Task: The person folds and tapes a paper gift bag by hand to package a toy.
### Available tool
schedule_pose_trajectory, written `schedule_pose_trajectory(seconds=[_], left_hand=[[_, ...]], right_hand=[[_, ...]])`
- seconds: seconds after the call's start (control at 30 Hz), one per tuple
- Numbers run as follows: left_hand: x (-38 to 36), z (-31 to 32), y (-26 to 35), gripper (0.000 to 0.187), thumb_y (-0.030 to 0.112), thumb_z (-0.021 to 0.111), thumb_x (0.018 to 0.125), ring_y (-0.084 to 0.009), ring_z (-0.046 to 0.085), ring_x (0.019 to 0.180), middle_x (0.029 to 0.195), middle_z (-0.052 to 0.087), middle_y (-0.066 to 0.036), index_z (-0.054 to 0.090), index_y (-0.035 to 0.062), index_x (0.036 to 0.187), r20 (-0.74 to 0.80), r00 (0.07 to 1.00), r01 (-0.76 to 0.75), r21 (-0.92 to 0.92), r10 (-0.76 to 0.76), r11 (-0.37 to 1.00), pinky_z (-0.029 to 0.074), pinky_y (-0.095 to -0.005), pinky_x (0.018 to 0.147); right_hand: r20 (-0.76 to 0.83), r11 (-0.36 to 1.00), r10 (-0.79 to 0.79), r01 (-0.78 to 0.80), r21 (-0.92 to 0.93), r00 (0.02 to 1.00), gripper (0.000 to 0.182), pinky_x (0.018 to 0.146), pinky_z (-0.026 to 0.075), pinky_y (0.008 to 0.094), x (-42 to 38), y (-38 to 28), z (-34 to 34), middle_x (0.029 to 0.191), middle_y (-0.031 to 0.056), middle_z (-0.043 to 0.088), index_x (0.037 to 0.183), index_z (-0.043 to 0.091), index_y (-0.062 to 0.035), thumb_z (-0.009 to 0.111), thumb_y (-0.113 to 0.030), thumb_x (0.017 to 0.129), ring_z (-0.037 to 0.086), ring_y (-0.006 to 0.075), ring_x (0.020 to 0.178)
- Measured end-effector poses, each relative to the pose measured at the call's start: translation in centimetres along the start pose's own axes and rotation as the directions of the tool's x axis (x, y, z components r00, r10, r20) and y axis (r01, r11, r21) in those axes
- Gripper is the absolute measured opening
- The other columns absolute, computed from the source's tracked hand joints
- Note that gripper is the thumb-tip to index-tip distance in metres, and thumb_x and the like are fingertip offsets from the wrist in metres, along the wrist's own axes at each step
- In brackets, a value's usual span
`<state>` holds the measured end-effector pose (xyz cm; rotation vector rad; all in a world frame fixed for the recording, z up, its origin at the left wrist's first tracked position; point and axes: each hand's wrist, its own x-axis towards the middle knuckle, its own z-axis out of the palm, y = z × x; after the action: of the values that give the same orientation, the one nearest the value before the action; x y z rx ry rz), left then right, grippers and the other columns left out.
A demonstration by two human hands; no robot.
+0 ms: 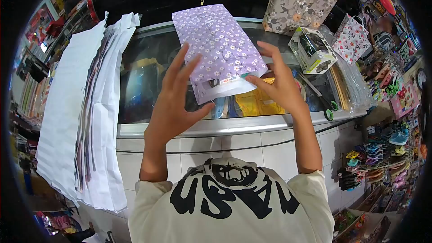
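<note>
A purple sheet of wrapping paper with white daisies lies over a box on the glass counter. Its near end gapes, and the printed edge of the box shows above the paper's white inner side. My left hand is open at the paper's left edge, fingers spread and thumb pointing toward the near flap. On the other side, my right hand is open too, with its thumb tip right at the near right corner of the paper and its fingers raised beside the edge.
Scissors with green handles lie right of my right hand, near a boxed item. A floral wrapped package and a small gift bag stand behind. Large paper sheets hang over the counter's left end.
</note>
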<state>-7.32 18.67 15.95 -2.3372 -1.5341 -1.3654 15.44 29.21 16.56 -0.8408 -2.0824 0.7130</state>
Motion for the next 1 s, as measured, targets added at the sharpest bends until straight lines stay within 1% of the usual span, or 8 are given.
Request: schedule_pose_trajectory(seconds=[0.13, 0.17, 0.53, 0.6, 0.67, 0.77, 0.93, 1.0], left_hand=[[-1.0, -0.2, 0.9, 0.092, 0.022, 0.084, 0.062, -0.0243, 0.059, 0.102, 0.111, 0.057, -0.015, 0.030, 0.0087, 0.135, 0.084, 0.870, 0.492, -0.102, -0.485, 0.865, 0.049, -0.0360, 0.082], [-1.5, 0.8, 0.3, 0.082, 0.015, 0.080, 0.067, -0.0190, 0.064, 0.076, 0.084, 0.061, -0.008, 0.032, 0.0076, 0.133, 0.039, 0.909, 0.417, -0.102, -0.415, 0.903, 0.051, -0.0298, 0.069], [7.2, -4.6, 2.2, 0.056, 0.002, 0.062, 0.071, -0.0081, 0.060, 0.056, 0.057, 0.055, 0.001, 0.047, 0.0116, 0.125, -0.346, 0.932, 0.085, -0.079, -0.107, 0.993, 0.047, -0.0229, 0.054], [11.0, -7.5, 2.4, 0.061, 0.015, 0.071, 0.071, -0.0135, 0.064, 0.081, 0.083, 0.063, -0.009, 0.045, 0.0061, 0.125, -0.306, 0.937, 0.163, -0.049, -0.170, 0.985, 0.049, -0.0262, 0.070], [15.1, -10.2, -2.4, 0.044, 0.010, 0.057, 0.083, -0.0053, 0.054, 0.071, 0.081, 0.059, 0.000, 0.049, 0.0071, 0.125, -0.260, 0.962, 0.005, -0.266, -0.077, 0.964, 0.042, -0.0183, 0.070], [18.5, -11.5, 3.7, 0.039, 0.001, 0.045, 0.075, -0.0107, 0.045, 0.046, 0.055, 0.050, -0.003, 0.049, -0.0056, 0.114, -0.295, 0.938, 0.109, -0.243, -0.180, 0.964, 0.037, -0.0246, 0.044], [18.8, -11.8, 3.0, 0.042, 0.011, 0.050, 0.078, -0.0135, 0.054, 0.072, 0.084, 0.057, -0.008, 0.046, -0.0033, 0.118, -0.158, 0.947, 0.225, -0.291, -0.279, 0.930, 0.048, -0.0236, 0.066], [17.8, -10.3, -3.5, 0.061, 0.043, 0.063, 0.082, -0.0178, 0.043, 0.123, 0.133, 0.044, -0.016, 0.045, 0.0083, 0.129, -0.150, 0.982, 0.088, -0.183, -0.117, 0.979, 0.036, -0.0321, 0.097]], right_hand=[[-0.008, 0.995, 0.092, -0.092, 0.047, 0.996, 0.056, 0.070, 0.051, 0.0341, -0.6, -0.4, 0.2, 0.091, 0.0186, 0.059, 0.128, 0.034, -0.0076, 0.066, -0.012, 0.082, 0.064, 0.0270, 0.079], [-0.014, 0.996, 0.085, -0.084, 0.042, 0.996, 0.055, 0.069, 0.051, 0.0337, -0.9, -0.8, 0.5, 0.089, 0.0181, 0.059, 0.127, 0.035, -0.0076, 0.066, -0.012, 0.082, 0.064, 0.0267, 0.080], [-0.123, 0.971, -0.227, 0.233, 0.043, 0.966, 0.050, 0.065, 0.045, 0.0230, 5.6, -7.5, -4.0, 0.084, 0.0030, 0.055, 0.120, 0.043, -0.0078, 0.066, -0.002, 0.076, 0.055, 0.0108, 0.074], [-0.139, 0.949, -0.313, 0.317, 0.004, 0.940, 0.037, 0.062, 0.044, 0.0250, 9.2, -9.5, -6.0, 0.080, 0.0051, 0.056, 0.112, 0.047, -0.0071, 0.064, -0.010, 0.079, 0.054, 0.0137, 0.071], [-0.141, 0.938, -0.343, 0.347, 0.007, 0.929, 0.029, 0.055, 0.042, 0.0237, 12.3, -11.6, -7.6, 0.072, 0.0050, 0.056, 0.107, 0.050, -0.0025, 0.060, -0.010, 0.081, 0.052, 0.0141, 0.062], [-0.051, 0.975, -0.208, 0.211, 0.068, 0.977, 0.028, 0.056, 0.043, 0.0226, 15.5, -15.2, -9.9, 0.073, 0.0055, 0.056, 0.108, 0.049, -0.0015, 0.056, -0.008, 0.082, 0.054, 0.0121, 0.065], [0.007, 0.992, -0.109, 0.108, 0.067, 0.994, 0.026, 0.062, 0.047, 0.0266, 18.6, -13.2, -10.7, 0.072, 0.0047, 0.056, 0.108, 0.049, -0.0013, 0.051, -0.015, 0.087, 0.058, 0.0144, 0.070], [-0.133, 0.995, -0.099, 0.095, -0.039, 0.986, 0.029, 0.067, 0.047, 0.0283, 17.1, -12.1, -9.6, 0.083, 0.0055, 0.058, 0.111, 0.049, -0.0049, 0.055, -0.021, 0.088, 0.058, 0.0163, 0.077]])
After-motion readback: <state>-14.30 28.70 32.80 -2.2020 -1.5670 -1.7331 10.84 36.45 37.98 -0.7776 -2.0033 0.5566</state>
